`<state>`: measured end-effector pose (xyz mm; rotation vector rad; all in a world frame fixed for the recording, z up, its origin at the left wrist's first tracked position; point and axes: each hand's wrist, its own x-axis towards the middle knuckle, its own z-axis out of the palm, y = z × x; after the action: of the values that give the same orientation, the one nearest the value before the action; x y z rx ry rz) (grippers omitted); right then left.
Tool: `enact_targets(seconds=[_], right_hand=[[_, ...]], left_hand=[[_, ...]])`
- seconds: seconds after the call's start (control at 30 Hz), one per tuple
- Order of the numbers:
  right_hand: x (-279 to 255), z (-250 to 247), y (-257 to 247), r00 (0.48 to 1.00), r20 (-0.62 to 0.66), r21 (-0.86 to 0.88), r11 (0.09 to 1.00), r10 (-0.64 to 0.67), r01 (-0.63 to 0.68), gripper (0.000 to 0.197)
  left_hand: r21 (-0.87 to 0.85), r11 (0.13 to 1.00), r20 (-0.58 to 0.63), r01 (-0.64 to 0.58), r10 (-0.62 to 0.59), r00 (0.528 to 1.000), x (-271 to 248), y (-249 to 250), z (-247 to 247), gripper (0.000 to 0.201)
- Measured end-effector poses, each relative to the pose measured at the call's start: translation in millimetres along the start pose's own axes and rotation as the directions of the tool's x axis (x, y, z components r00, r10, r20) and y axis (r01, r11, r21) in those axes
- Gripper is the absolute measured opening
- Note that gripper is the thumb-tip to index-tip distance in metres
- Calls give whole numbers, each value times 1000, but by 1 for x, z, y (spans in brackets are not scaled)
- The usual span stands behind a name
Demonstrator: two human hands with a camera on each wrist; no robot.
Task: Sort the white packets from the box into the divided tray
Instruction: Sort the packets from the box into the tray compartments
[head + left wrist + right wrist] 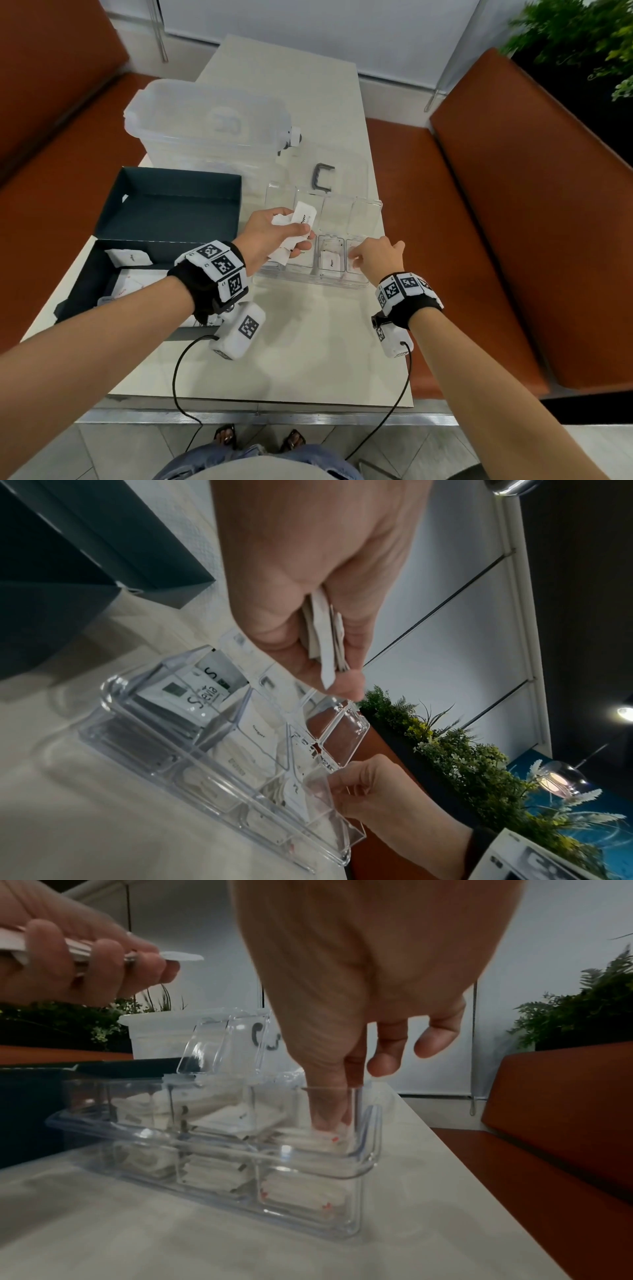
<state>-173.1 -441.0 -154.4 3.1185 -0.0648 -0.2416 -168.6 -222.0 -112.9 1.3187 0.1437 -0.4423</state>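
Packet [205, 693] in tray's end compartment, below left-hand fingertips [346, 688]: "Stevia". Packet [258, 730] in next compartment: "Sugar", faint.

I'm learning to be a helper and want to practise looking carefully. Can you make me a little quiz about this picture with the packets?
1. True or false: the left hand holds several white packets.
2. Where do the right hand fingertips reach? A) the dark box B) the end compartment of the clear divided tray C) the lidded tub
3. Fill in: some packets remain in the dark ____.

Key: 1 true; 2 B; 3 box.
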Motion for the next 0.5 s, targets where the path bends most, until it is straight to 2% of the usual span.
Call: enact_targets(seconds=[0.23, 0.5], right_hand=[[1, -4, -3, 992, 128, -58, 998, -15, 22, 38], [2, -11, -6, 988, 156, 50, 999, -3, -5, 47]], left_hand=[[6, 1000, 13, 10, -11, 1000, 1, -2, -3, 27], [1, 1000, 27, 20, -20, 999, -2, -1, -3, 26]])
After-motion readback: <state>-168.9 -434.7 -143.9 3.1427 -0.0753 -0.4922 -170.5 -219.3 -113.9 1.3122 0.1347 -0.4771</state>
